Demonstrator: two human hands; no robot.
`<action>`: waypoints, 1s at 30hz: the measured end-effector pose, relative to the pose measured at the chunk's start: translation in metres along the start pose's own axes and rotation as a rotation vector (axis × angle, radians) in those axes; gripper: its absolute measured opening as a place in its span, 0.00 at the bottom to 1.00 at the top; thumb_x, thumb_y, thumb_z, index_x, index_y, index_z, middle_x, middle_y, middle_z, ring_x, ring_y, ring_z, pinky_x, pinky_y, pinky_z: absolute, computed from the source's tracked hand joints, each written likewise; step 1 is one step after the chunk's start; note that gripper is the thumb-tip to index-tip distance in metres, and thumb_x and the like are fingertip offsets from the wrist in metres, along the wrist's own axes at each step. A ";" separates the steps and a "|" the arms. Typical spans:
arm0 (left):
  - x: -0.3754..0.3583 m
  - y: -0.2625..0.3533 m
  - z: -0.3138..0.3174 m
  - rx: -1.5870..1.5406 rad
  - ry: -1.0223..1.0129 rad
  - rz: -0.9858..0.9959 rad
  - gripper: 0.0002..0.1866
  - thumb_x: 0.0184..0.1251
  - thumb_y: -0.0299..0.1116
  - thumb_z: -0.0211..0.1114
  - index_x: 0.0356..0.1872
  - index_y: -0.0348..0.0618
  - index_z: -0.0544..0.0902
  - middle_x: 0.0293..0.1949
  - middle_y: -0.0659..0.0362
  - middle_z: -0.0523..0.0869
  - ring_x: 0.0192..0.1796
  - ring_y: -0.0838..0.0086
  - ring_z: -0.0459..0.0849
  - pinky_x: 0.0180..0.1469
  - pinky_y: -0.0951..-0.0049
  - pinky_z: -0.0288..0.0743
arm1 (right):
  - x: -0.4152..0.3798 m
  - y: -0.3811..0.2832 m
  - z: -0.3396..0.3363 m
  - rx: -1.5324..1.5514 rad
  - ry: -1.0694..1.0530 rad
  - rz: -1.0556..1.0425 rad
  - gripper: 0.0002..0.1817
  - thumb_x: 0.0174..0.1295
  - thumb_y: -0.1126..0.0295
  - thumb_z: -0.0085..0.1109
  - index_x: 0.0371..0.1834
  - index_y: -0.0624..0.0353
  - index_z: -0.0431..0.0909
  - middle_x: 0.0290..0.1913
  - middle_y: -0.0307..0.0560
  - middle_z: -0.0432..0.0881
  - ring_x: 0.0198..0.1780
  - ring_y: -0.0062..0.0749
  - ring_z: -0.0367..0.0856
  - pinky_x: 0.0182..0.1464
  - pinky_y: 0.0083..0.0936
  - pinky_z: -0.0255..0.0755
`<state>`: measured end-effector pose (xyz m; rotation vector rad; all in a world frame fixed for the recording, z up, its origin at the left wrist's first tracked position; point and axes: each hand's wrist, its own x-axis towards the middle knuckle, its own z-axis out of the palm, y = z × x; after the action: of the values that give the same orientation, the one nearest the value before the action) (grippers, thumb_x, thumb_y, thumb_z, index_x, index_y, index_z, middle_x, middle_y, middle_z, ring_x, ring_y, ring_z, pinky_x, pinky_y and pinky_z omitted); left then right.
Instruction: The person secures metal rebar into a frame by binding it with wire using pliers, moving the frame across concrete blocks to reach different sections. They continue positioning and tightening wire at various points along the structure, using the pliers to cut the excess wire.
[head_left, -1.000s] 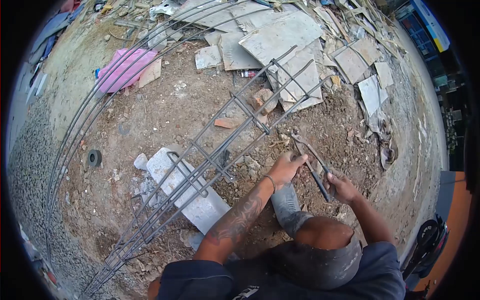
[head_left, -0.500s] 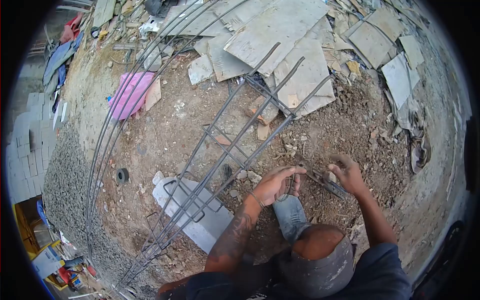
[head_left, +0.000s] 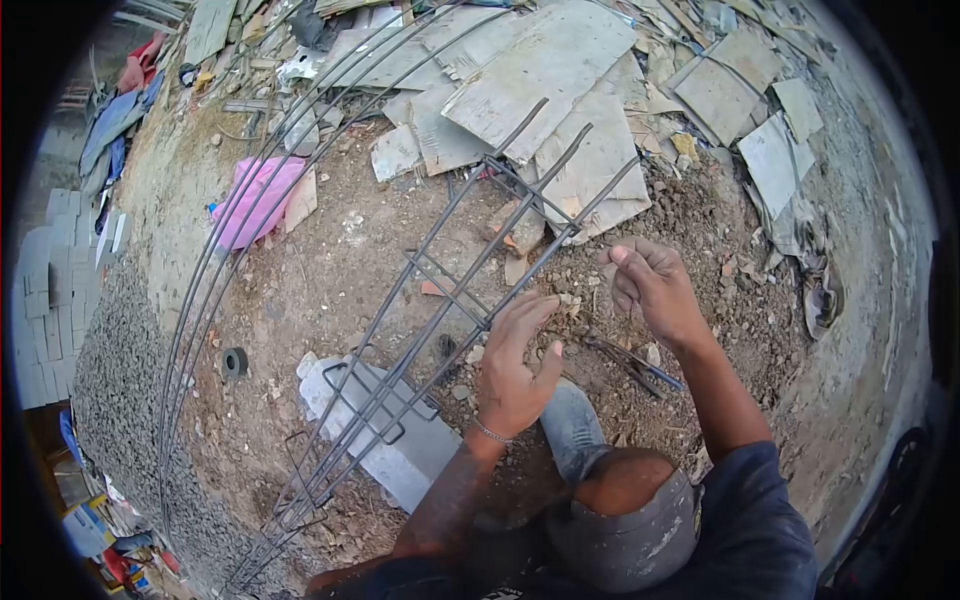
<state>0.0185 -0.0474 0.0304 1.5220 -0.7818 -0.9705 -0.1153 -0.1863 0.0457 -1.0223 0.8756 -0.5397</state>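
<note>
My left hand (head_left: 518, 368) is open beside the steel rebar cage (head_left: 455, 293), its fingers stretched toward the nearest long bar and the thumb apart. My right hand (head_left: 652, 288) hovers past the cage's right side, thumb and fingers pinched together. Whatever is between those fingertips is too small to make out. Below it, pincers (head_left: 640, 368) with bluish handle ends lie on the soil. The cage slants across the ground, with square stirrups (head_left: 365, 402) around its long bars. My bent knee (head_left: 630, 490) and boot (head_left: 572, 430) show between my arms.
Several long curved bars (head_left: 215, 235) arch along the left. A pink bag (head_left: 258, 203), a dark roll (head_left: 235, 362) and a pale slab (head_left: 425, 440) lie on the dirt. Broken boards (head_left: 545, 75) are piled at the back. Gravel (head_left: 120, 400) is heaped at far left.
The thin wire loop seen in my left hand no longer shows there, and that hand has opened nearer the cage. My right hand has moved up and left, closing into a pinch.
</note>
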 end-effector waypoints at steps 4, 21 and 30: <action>0.000 0.027 -0.006 0.463 -0.462 0.599 0.22 0.58 0.40 0.60 0.50 0.37 0.75 0.45 0.50 0.79 0.54 0.59 0.74 0.60 0.59 0.63 | 0.001 -0.010 0.016 -0.051 0.036 -0.026 0.13 0.67 0.66 0.48 0.37 0.65 0.76 0.16 0.28 0.59 0.18 0.13 0.55 0.23 0.15 0.57; -0.045 0.012 -0.007 0.332 -0.033 0.420 0.21 0.62 0.42 0.58 0.46 0.32 0.73 0.47 0.42 0.74 0.51 0.51 0.74 0.51 0.57 0.67 | 0.009 -0.022 0.078 0.136 0.122 -0.143 0.14 0.67 0.63 0.49 0.49 0.62 0.71 0.19 0.30 0.64 0.16 0.11 0.56 0.17 0.11 0.49; 0.060 -0.019 -0.143 0.848 0.017 -0.049 0.17 0.62 0.39 0.56 0.48 0.42 0.77 0.44 0.45 0.79 0.50 0.52 0.76 0.52 0.59 0.68 | 0.007 0.036 0.095 -1.173 -0.130 -0.654 0.16 0.54 0.63 0.63 0.41 0.60 0.77 0.36 0.49 0.75 0.34 0.43 0.78 0.34 0.34 0.71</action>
<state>0.1726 -0.0344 0.0086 2.2692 -1.2377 -0.6750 -0.0325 -0.1281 0.0336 -2.4337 0.6980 -0.4657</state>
